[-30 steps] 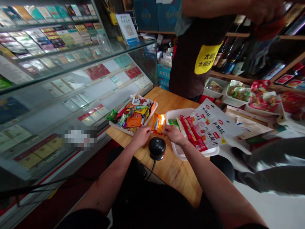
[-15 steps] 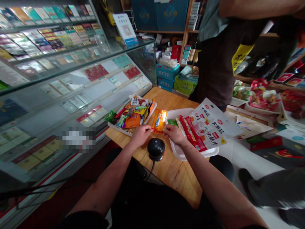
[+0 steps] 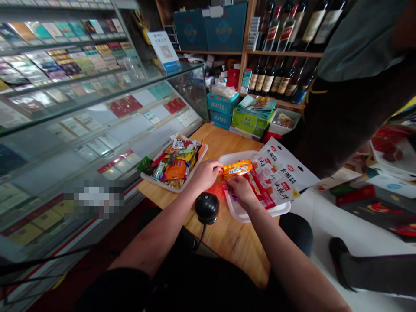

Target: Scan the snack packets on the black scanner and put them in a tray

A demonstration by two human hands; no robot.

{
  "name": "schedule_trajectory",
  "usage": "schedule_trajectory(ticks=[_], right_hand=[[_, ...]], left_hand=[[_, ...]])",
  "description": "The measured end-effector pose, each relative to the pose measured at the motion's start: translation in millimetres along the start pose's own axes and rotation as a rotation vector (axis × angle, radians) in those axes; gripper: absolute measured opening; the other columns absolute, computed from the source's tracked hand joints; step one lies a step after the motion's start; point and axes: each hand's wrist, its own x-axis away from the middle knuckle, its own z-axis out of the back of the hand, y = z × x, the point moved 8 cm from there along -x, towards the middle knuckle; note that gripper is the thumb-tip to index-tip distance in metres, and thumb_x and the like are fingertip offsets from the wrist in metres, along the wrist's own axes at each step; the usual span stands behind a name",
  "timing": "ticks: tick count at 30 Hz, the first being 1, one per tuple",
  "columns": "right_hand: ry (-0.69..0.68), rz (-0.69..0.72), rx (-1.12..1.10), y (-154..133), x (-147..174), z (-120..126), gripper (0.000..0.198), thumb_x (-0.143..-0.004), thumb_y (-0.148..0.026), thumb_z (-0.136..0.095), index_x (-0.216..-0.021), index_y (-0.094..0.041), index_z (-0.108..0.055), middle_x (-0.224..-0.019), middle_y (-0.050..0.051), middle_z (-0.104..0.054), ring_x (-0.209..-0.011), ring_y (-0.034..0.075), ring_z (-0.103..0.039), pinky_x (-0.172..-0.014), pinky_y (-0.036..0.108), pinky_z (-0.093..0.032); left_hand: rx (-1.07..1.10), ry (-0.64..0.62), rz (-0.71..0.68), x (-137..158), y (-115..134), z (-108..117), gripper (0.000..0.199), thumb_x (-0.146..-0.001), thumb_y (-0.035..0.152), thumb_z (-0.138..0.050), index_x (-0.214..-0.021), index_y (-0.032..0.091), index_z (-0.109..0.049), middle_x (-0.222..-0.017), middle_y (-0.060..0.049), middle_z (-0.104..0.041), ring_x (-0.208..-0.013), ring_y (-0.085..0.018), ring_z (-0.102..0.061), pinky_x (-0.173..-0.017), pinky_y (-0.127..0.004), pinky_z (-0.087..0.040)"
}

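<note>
An orange snack packet (image 3: pixel 239 167) is held slantwise above the left edge of a white tray (image 3: pixel 241 218). My left hand (image 3: pixel 208 173) pinches its left end with closed fingers. My right hand (image 3: pixel 241 190) is at its lower edge, fingers bent in against it; the fingertips are partly hidden. Just below my hands stands a black round scanner (image 3: pixel 207 207) with a cable, and red light falls on the wood in front of it. Large clear-and-white snack bags (image 3: pixel 279 173) and red packets lie in the tray under and beside my right hand.
To the left, another white tray (image 3: pixel 203 152) is heaped with mixed snack packets (image 3: pixel 175 169). Both trays sit on a wooden table (image 3: pixel 216 134). A glass display counter (image 3: pixel 130 108) borders the left side. A person (image 3: pixel 351 86) stands at the right, near shelves of bottles (image 3: pixel 282 32).
The packet has turned from lying flat near the table to a slant, and moved right over the tray's edge with both hands. The standing person has shifted right, uncovering the bottles.
</note>
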Motion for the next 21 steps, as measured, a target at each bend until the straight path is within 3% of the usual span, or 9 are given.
schedule_trajectory(ticks=[5,9,16,21], right_hand=[[0.041,-0.083,-0.312,-0.2,-16.3,18.4,0.019,-0.078,-0.029,-0.068,-0.088,-0.016,-0.059,-0.091,0.008,-0.071,-0.068,0.012,-0.065,-0.057,0.021,-0.05],[0.067,-0.115,-0.367,1.6,-24.6,31.7,0.02,-0.075,-0.024,-0.07,-0.09,-0.016,-0.061,-0.093,0.007,-0.071,-0.074,0.014,-0.067,-0.062,0.024,-0.055],[0.085,-0.077,-0.341,9.8,-22.1,32.3,0.02,-0.073,-0.028,-0.072,-0.085,-0.016,-0.061,-0.077,0.005,-0.068,-0.061,0.013,-0.06,-0.054,0.023,-0.049],[0.104,-0.05,-0.255,-0.2,-17.2,28.4,0.022,-0.075,-0.035,-0.074,-0.082,-0.016,-0.064,-0.084,0.007,-0.07,-0.068,0.013,-0.062,-0.056,0.023,-0.049]], left_hand=[[0.018,0.035,0.054,-28.2,8.8,-9.7,0.022,-0.091,0.012,-0.056,-0.103,0.016,-0.075,-0.107,-0.007,-0.074,-0.098,-0.019,-0.069,-0.094,-0.031,-0.052],[0.066,0.093,0.087,-30.0,2.5,-6.3,0.026,-0.09,0.016,-0.06,-0.114,0.014,-0.071,-0.115,-0.011,-0.072,-0.1,-0.02,-0.069,-0.095,-0.033,-0.053],[0.037,0.174,0.115,11.0,-19.6,16.0,0.019,-0.092,0.023,-0.06,-0.107,0.018,-0.071,-0.105,-0.007,-0.073,-0.093,-0.018,-0.068,-0.085,-0.03,-0.055],[-0.058,0.361,0.198,54.9,-61.0,67.8,0.021,-0.096,0.03,-0.055,-0.106,0.019,-0.07,-0.105,-0.006,-0.071,-0.092,-0.017,-0.067,-0.084,-0.029,-0.054]])
